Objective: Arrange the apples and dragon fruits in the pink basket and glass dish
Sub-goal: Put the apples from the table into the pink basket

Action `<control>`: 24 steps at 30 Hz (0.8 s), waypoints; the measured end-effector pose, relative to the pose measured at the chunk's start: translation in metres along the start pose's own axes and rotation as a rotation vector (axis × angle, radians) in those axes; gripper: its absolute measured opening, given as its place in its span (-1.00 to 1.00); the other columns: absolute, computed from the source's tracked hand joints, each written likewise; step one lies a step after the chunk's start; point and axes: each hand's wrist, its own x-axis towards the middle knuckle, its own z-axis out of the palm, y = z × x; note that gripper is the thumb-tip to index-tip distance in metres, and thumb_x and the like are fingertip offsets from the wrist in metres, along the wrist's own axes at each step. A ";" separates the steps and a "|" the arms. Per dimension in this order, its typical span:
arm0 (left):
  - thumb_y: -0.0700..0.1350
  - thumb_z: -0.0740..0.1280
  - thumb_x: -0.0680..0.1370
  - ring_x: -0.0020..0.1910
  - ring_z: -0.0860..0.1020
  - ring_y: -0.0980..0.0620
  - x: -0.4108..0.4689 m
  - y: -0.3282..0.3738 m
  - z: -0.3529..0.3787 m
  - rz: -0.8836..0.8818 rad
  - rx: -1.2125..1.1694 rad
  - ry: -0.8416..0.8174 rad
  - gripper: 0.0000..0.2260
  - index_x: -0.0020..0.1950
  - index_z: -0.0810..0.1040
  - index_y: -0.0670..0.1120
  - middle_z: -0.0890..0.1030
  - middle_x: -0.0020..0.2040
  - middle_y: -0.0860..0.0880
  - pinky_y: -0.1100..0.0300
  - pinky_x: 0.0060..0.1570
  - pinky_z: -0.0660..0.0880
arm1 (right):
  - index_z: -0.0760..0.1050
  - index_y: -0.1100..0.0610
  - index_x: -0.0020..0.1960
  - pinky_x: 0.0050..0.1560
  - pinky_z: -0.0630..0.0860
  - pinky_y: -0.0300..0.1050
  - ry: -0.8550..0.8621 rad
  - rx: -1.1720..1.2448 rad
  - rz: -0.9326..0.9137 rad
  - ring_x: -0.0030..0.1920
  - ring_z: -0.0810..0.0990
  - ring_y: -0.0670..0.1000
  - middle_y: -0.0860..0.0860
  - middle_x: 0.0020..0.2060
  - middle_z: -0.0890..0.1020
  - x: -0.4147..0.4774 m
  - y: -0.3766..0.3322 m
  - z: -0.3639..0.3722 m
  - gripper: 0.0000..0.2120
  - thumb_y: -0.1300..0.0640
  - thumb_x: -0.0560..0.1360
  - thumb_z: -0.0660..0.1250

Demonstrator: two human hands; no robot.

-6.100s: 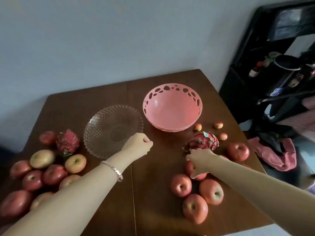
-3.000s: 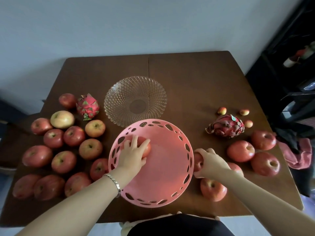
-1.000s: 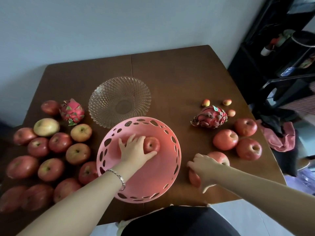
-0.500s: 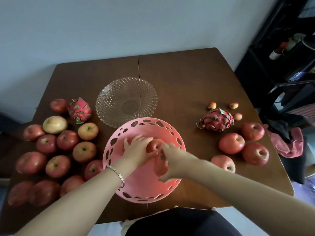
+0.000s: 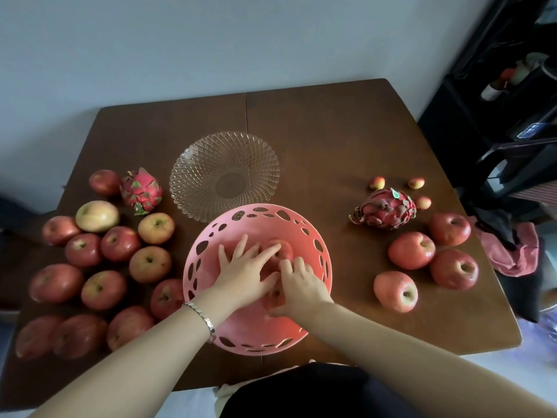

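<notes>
Together — left hand flat on far apple, right hand clasped round near apple.

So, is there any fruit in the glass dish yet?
No, the glass dish is bare; the only fruit put away is an apple and a second apple, both in the pink basket.

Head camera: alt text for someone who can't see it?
Both hands are in the pink basket: the left hand rests on one apple, the right hand grips a second apple. The glass dish behind holds no fruit; loose apples and two dragon fruits lie on the table.
</notes>
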 end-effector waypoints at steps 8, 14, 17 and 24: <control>0.17 -0.02 0.60 0.54 -0.18 -0.11 -0.007 0.010 0.010 0.006 0.196 0.006 -0.48 0.51 -0.14 0.18 0.04 0.56 -0.10 -0.28 0.41 -0.25 | 0.27 -0.02 0.34 0.19 0.38 -0.04 0.156 -0.213 0.087 0.26 0.33 0.10 0.06 0.24 0.36 -0.028 0.093 -0.073 -0.48 0.23 0.42 0.24; 0.16 -0.02 0.60 0.54 -0.18 -0.08 -0.008 0.011 0.010 -0.010 0.144 0.001 -0.50 0.51 -0.12 0.20 0.05 0.56 -0.09 -0.25 0.42 -0.26 | 0.21 0.02 0.38 0.20 0.32 -0.01 -0.142 -0.739 0.087 0.32 0.26 0.15 0.08 0.33 0.28 -0.034 0.146 -0.019 -0.35 0.19 0.38 0.40; 0.13 0.03 0.60 0.55 -0.16 -0.06 -0.010 0.014 0.005 -0.016 0.097 0.015 -0.50 0.51 -0.05 0.19 0.05 0.56 -0.07 -0.21 0.43 -0.26 | 0.22 0.01 0.36 0.17 0.37 -0.03 -0.078 -0.645 0.100 0.25 0.33 0.13 0.05 0.25 0.37 -0.035 0.148 -0.023 -0.34 0.11 0.33 0.43; -0.07 0.48 0.40 0.46 0.19 0.16 -0.036 0.046 -0.029 0.301 -0.640 0.116 -0.25 0.37 0.09 0.34 0.13 0.50 0.13 0.24 0.40 0.27 | 0.39 -0.06 0.09 -0.27 0.59 -0.18 0.248 0.558 0.193 -0.26 0.63 -0.07 -0.04 -0.11 0.53 -0.041 0.077 -0.088 -0.51 -0.19 0.26 0.46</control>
